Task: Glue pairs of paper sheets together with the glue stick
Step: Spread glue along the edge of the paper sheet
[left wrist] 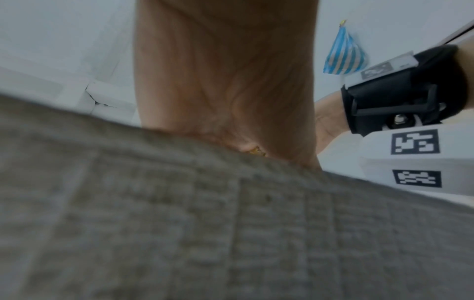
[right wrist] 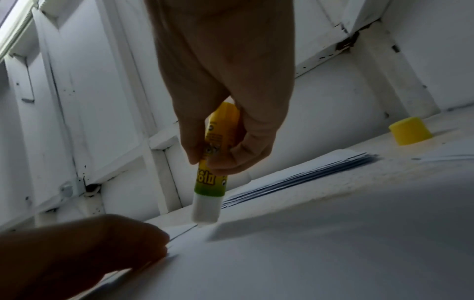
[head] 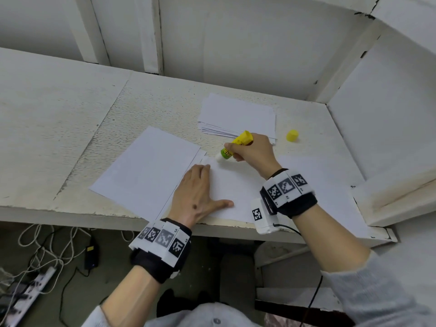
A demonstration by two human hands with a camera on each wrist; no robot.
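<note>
A white paper sheet [head: 238, 185] lies near the table's front edge. My left hand [head: 200, 194] lies flat on it with straight fingers, pressing it down. My right hand [head: 250, 149] grips an uncapped yellow-green glue stick [head: 233, 146], tilted, its white tip touching the sheet's far left corner. In the right wrist view the glue stick [right wrist: 212, 174] points down at the paper [right wrist: 307, 253], with the left hand's fingers [right wrist: 123, 239] just beside its tip. The left wrist view shows only my palm [left wrist: 225, 77] and blurred table surface.
A second white sheet [head: 146, 168] lies to the left, partly under the pressed one. A stack of white sheets [head: 238, 114] sits behind the glue stick. The yellow cap [head: 292, 135] stands at the right. White walls enclose the table; cables lie on the floor below.
</note>
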